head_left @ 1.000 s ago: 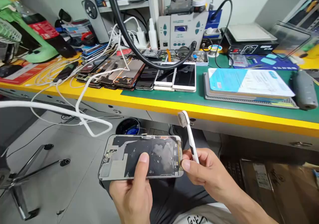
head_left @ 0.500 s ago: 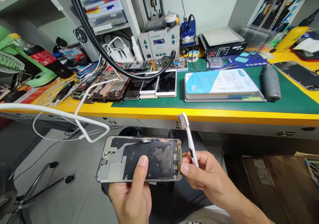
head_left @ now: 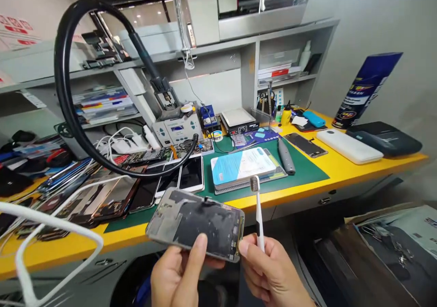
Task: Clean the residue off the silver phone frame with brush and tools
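A phone screen panel [head_left: 208, 222], its dark, smudged back facing up, is tilted in front of the bench edge. My left hand [head_left: 184, 273] grips its lower edge, thumb on top and fingers beneath. A white toothbrush [head_left: 259, 216] stands upright, bristles at the top, in my right hand [head_left: 268, 268]. The thumb of that hand also touches the panel's right end, near the flex cable strip. Behind the brush is a blue and white box [head_left: 242, 166] on the green mat [head_left: 303, 172].
Phones [head_left: 191, 172] and phone parts line the left of the bench. A black hose [head_left: 61, 70] arches over them, and a white cable [head_left: 68, 227] loops at the front left. A spray can [head_left: 365, 90] and a white power bank [head_left: 350, 146] stand at the right.
The view has swung up and to the right, showing the shelves and the spray can. The panel now tilts down to the right. Both hands keep their holds.
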